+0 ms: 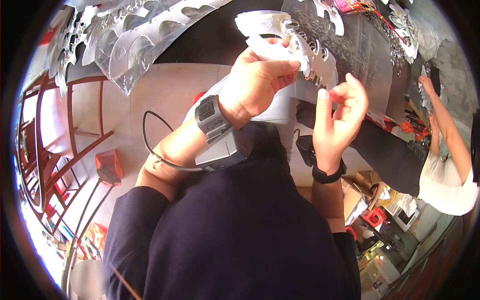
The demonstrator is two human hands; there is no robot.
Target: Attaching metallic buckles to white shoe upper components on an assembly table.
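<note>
My left hand (257, 82) is closed, its thumb and fingers pinching a white curved card-like piece (272, 50) at the edge of the dark table. Just beyond lie another white curved piece (260, 23) and shiny metal rings or clips (318, 55), some against white material; their exact kind is unclear. My right hand (342, 112) is raised to the right of these, palm up, its fingers loosely bent and apart from the thumb, with nothing visible in it. It appears apart from the white pieces. Both wrists wear dark bands with devices.
Clear plastic with white scalloped cutouts (135, 47) hangs over the table's left edge. Red-brown chairs (70, 117) and a red dustpan (109, 166) stand at left. On the right, a co-worker's arm (452, 132) reaches to the table; cardboard boxes (367, 182) sit below.
</note>
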